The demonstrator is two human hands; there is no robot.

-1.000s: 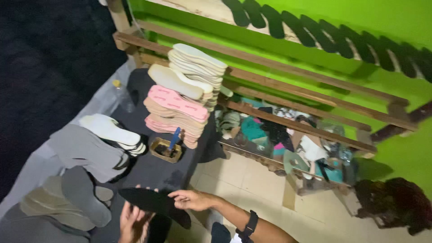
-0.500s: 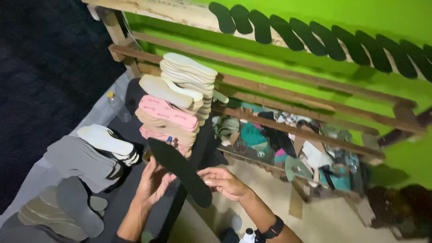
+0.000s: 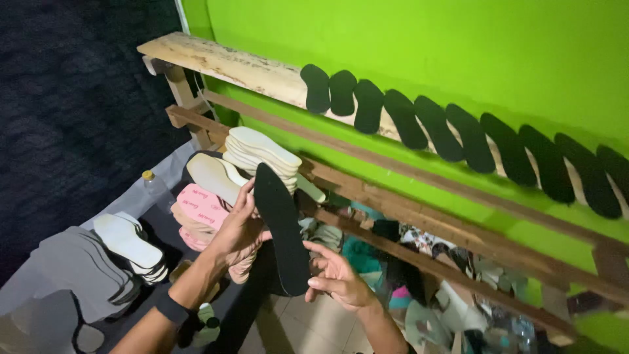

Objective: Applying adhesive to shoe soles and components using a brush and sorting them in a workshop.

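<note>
My left hand (image 3: 239, 226) grips a long black shoe insole (image 3: 280, 226) by its upper edge and holds it upright in front of me. My right hand (image 3: 335, 278) sits just below and to the right, fingers spread, touching the insole's lower end. Behind the insole lie stacks of cream insoles (image 3: 262, 152) and pink insoles (image 3: 202, 208). A row of several black insoles (image 3: 458, 134) leans against the green wall on the top wooden shelf (image 3: 223, 65).
A wooden rack (image 3: 419, 216) runs diagonally along the green wall, with mixed footwear (image 3: 419, 262) on its lower level. White insoles (image 3: 128, 242) and grey insoles (image 3: 69, 269) lie on a cloth at left, near a plastic bottle (image 3: 155, 188). Tiled floor (image 3: 301, 328) shows below.
Both hands have lifted the black insole from low near the floor up to the level of the cream stacks, turning it upright. The view has tilted upward toward the top shelf.
</note>
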